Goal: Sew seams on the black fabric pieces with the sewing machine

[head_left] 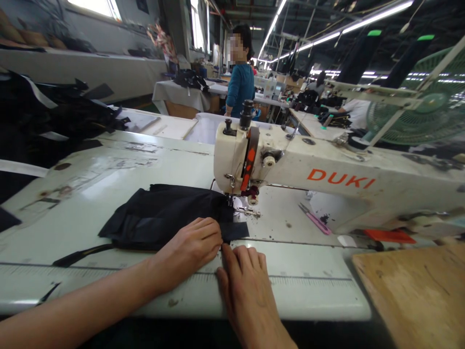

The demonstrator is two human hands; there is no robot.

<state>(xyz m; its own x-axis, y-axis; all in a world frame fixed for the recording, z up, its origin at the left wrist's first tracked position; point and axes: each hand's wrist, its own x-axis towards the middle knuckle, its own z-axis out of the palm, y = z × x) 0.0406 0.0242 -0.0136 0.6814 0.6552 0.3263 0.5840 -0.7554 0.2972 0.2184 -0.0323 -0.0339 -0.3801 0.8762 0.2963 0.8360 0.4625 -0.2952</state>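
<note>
A black fabric piece lies on the pale green sewing table, its right end at the needle area of a white sewing machine. My left hand rests on the fabric's front right edge, fingers bent and pressed together, fingertips at the cloth. Just right of it, my right hand has its index finger and thumb near the fabric's front corner, the other fingers curled down on the table. Whatever lies under the fingertips of both hands is too small or hidden to make out. A narrow black strip trails off the fabric's left end.
Pink-handled snips lie under the machine arm. Dark cloth is heaped at the left. A wooden board stands at the right front, a green fan behind the machine. A person in a blue top stands beyond the table.
</note>
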